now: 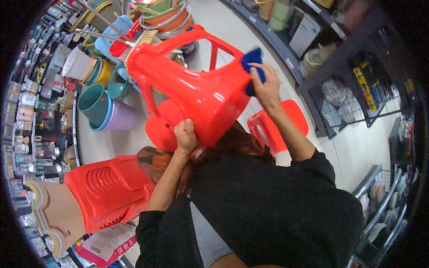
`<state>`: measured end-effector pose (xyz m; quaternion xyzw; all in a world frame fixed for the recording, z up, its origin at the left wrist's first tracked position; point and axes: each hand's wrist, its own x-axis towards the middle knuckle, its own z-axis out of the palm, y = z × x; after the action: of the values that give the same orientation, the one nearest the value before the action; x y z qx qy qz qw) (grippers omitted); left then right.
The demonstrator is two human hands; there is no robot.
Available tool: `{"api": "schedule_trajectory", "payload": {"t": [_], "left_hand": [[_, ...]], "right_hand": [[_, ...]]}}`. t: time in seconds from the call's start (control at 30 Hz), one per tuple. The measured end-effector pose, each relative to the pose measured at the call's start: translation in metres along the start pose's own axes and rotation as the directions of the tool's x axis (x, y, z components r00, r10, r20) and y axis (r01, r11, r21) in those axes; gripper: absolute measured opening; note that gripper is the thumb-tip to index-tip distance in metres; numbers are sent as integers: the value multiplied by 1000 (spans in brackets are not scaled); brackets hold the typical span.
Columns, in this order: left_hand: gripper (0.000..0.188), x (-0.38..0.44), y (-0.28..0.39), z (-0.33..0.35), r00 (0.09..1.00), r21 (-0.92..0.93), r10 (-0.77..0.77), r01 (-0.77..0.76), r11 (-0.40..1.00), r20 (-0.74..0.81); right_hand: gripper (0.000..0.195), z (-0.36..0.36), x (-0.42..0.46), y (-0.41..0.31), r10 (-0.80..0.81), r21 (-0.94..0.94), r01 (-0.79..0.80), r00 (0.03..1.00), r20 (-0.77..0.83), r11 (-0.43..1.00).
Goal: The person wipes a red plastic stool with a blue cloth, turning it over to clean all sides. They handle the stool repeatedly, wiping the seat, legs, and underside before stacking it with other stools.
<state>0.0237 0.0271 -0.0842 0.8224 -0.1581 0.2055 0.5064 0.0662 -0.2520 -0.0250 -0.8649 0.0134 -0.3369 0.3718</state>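
A red plastic stool (204, 90) is held tilted across my front, its open-sided legs towards the upper left. My left hand (185, 136) is closed on the stool's near lower edge. At the stool's right side, my right hand (266, 82) holds a dark blue cloth (252, 60) against the red plastic. Below the held stool, part of another red plastic piece (161, 134) shows. A further red stool (291, 117) is on the tiled floor beyond my right forearm.
Stacked red and beige stools (110, 187) lie at the lower left. Buckets (117, 114), basins (167, 20) and a broom (145, 37) stand towards the upper left. Shelves of small goods curve along the left. A dark rack with wire mesh (352, 114) stands at the right.
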Motion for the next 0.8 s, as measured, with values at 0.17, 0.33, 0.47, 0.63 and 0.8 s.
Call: {"api": "schedule_trajectory", "payload": {"t": [0.17, 0.33, 0.47, 0.63, 0.8], "left_hand": [[31, 15, -7, 15, 1000, -103, 6, -4, 995, 18], [31, 16, -1, -5, 993, -81, -50, 58, 995, 106], [41, 6, 9, -20, 994, 28, 40, -43, 999, 102], [40, 13, 32, -36, 919, -5, -245, 260, 966, 308], [53, 45, 70, -29, 807, -471, -580, 555, 686, 106]], "right_hand": [[12, -4, -32, -126, -555, 167, 530, 791, 256, 832], [15, -2, -11, -132, -425, 53, 426, 869, 253, 903], [28, -9, 50, -63, 117, 32, -146, 887, 447, 989], [30, -13, 49, -21, -102, 49, 90, 908, 407, 995], [24, -29, 24, -54, -292, 175, 243, 884, 365, 954]]}}
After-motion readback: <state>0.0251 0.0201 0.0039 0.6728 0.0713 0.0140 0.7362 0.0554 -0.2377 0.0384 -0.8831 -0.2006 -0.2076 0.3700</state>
